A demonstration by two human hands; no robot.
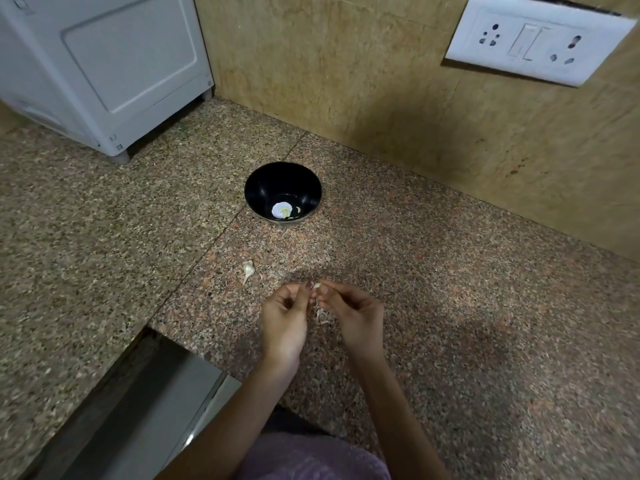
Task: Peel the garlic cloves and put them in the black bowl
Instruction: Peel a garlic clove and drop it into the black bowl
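The black bowl (283, 183) stands on the granite counter beyond my hands, with a couple of pale peeled cloves (297, 210) lying in its bottom. My left hand (284, 318) and my right hand (353, 311) meet fingertip to fingertip above the counter and together pinch one small garlic clove (316, 286). Strips of papery skin (320, 315) hang and lie just below my fingers. An unpeeled clove (248, 270) rests on the counter to the left of my hands, between them and the bowl.
A white appliance (104, 71) on short feet stands at the back left. The tiled wall (381, 91) runs behind the bowl and carries a white socket plate (533, 39). A steel sink edge (194, 393) lies at the front left.
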